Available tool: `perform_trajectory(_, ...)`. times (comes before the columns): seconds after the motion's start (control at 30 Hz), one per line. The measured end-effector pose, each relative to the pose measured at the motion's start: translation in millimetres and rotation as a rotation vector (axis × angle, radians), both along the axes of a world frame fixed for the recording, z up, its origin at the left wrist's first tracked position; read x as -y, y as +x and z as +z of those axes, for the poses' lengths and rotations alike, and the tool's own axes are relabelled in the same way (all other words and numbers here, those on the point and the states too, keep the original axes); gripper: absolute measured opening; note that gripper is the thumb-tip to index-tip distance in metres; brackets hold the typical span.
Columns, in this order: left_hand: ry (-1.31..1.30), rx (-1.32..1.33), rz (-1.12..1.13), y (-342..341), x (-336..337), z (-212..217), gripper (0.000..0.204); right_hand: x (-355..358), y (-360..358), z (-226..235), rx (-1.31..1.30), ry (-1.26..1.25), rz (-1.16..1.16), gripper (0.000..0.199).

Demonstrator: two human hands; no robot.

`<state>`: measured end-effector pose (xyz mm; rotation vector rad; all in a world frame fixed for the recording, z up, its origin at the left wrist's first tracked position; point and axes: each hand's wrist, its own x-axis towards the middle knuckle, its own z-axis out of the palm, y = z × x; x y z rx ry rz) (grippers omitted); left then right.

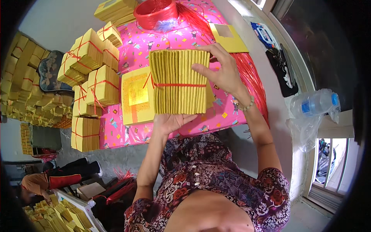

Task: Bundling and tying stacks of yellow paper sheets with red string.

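I hold a thick bundle of yellow paper sheets (178, 82) upright over a pink patterned tablecloth (162, 40). A red string runs round its middle. My left hand (170, 122) supports the bundle from below, palm up. My right hand (222, 71) presses flat on the bundle's right side, fingers spread over the sheets' edges and the string. Just left of the bundle lies a flat stack of yellow printed sheets (136, 96).
Tied yellow bundles (92, 73) are piled at the table's left. A red plastic basin (155, 11) and loose red string (253, 77) lie at the back and right. A plastic bottle (315, 102) rests on the sill. Another person (36, 183) crouches lower left among more yellow stacks.
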<state>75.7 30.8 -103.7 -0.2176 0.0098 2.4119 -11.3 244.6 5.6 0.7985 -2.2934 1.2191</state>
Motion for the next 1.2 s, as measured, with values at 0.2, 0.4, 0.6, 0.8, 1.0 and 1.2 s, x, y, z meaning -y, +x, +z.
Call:
perform_trajectory(0.2, 0.001, 0.086, -0.049, -9.8, -7.5, 1.2, 0.071, 4.2, -13.6, 5.2, -0.151, 0.025, -0.054, 0.044)
perform_trajectory(0.4, 0.083, 0.161, -0.161, -4.9, -4.9, 16.0, 0.085, 6.8, -48.4, -18.5, 0.244, -0.219, 0.025, 0.039)
perform_trajectory(0.6, -0.07, 0.093, -0.149, 0.4, -12.0, 4.8, 0.081, -6.4, -84.2, -79.4, 0.32, -0.292, -0.056, 0.036)
perform_trajectory(0.8, -0.985, -0.14, 0.115, 33.2, -46.2, 2.4, 0.048, -11.7, -63.3, -87.1, 0.714, -0.605, 0.049, 0.034)
perform_trajectory(1.0, -1.641, -0.511, 0.833, 33.6, -59.8, 15.0, 0.074, -14.4, -64.2, -101.5, 0.717, -0.683, 0.145, 0.035)
perform_trajectory(1.2, -1.987, -0.938, 0.901, -10.1, -60.8, 14.3, 0.133, 1.0, -49.5, -86.8, 0.621, -0.716, 0.036, 0.034)
